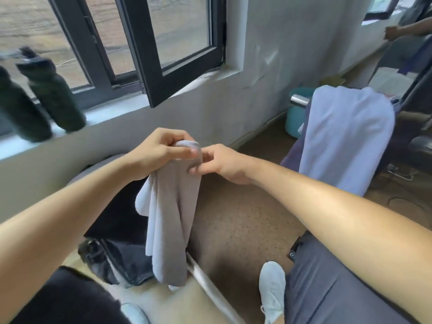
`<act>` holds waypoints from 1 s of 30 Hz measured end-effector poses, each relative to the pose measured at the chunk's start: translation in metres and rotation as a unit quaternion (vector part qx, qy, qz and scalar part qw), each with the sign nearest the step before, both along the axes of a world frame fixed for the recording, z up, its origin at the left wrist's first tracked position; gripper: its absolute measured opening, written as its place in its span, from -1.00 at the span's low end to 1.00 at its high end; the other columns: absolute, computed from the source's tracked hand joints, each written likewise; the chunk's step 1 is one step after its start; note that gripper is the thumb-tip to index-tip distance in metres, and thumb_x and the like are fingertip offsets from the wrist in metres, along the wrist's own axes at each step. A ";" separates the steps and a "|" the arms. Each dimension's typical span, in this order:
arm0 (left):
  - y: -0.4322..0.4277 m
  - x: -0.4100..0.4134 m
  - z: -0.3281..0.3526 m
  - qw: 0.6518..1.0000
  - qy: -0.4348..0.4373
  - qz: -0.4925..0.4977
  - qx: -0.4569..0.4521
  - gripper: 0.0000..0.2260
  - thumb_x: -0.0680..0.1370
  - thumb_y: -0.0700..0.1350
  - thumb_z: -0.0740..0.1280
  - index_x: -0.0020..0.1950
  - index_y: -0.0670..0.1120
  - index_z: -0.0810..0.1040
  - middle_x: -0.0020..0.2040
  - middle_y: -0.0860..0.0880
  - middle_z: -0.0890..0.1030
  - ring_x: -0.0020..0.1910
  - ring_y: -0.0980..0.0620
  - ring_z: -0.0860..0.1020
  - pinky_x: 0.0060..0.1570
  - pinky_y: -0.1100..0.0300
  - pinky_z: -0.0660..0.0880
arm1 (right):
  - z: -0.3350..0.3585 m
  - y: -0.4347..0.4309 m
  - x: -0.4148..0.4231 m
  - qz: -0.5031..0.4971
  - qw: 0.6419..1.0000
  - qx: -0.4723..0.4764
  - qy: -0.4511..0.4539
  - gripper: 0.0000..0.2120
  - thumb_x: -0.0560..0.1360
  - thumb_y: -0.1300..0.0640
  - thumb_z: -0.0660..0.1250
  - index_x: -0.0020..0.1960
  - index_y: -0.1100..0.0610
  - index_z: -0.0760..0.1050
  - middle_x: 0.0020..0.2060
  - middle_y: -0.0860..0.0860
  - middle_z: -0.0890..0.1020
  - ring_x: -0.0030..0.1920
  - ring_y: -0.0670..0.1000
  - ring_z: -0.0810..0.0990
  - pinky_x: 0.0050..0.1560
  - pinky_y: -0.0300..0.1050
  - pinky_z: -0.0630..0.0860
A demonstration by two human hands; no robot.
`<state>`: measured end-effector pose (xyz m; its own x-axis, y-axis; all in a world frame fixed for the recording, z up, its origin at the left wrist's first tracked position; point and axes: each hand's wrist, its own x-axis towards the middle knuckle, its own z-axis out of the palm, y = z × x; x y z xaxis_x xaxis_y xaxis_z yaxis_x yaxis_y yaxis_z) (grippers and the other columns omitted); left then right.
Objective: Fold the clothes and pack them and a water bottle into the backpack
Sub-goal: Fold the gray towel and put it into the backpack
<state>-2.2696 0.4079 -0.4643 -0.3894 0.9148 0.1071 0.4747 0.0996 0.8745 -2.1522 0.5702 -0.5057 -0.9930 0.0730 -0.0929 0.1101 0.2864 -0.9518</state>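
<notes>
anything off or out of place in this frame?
Nothing is spilled or damaged. Both hands, left hand and right hand, pinch the grey cloth at its top. Two dark bottles stand upright on the windowsill.

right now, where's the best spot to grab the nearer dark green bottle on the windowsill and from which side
Probably around the middle of the tall dark green water bottle's body, coming from the room side. It stands upright on the pale windowsill with glass close behind and a second dark bottle to its left, so front and right look open. The view is blurred there.
</notes>
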 end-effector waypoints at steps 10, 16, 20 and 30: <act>-0.037 -0.070 -0.052 0.958 -0.073 0.267 0.079 -0.76 0.45 -0.05 0.50 -0.27 0.05 0.46 -0.33 0.04 0.46 -0.36 0.09 0.38 -0.36 0.23 0.28 | -0.051 0.025 -0.045 0.116 0.979 0.063 -0.153 -0.73 0.53 0.19 0.48 0.22 0.21 0.64 0.12 0.10 0.72 0.12 0.05 0.71 0.28 -0.03 0.58; -0.059 -0.099 -0.072 0.917 -0.025 0.386 0.093 -0.70 0.56 -0.10 0.45 -0.26 0.00 0.37 -0.33 0.01 0.44 -0.40 0.16 0.41 -0.38 0.31 0.37 | -0.080 0.051 -0.056 0.104 0.968 0.102 -0.205 -0.82 0.56 0.16 0.44 0.10 0.26 0.64 0.02 0.15 0.72 0.05 0.17 0.70 0.17 0.03 0.61; -0.073 -0.118 -0.090 0.889 0.061 0.453 0.015 -0.73 0.53 -0.01 0.47 -0.20 -0.09 0.44 -0.35 0.04 0.42 -0.40 0.17 0.37 -0.36 0.23 0.32 | -0.069 0.067 -0.060 -0.010 0.983 0.101 -0.151 -0.79 0.58 0.12 0.43 -0.21 0.13 0.54 -0.37 -0.06 0.53 -0.36 -0.13 0.48 -0.35 -0.28 0.37; -0.098 -0.135 -0.098 0.865 0.173 0.442 -0.164 -0.75 0.50 -0.01 0.49 -0.24 -0.04 0.48 -0.27 -0.01 0.57 -0.12 -0.17 0.56 -0.20 0.06 0.39 | -0.039 0.096 -0.058 -0.259 0.943 0.206 -0.026 -0.56 0.55 0.04 0.43 -0.38 0.10 0.28 -0.46 0.01 0.26 -0.41 0.00 0.19 -0.38 -0.06 0.09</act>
<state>-2.4046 0.3103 -0.5624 -0.9484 0.2802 0.1484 0.3146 0.7733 0.5506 -2.2101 0.6665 -0.5449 -0.8094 0.5872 0.0015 0.3804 0.5263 -0.7605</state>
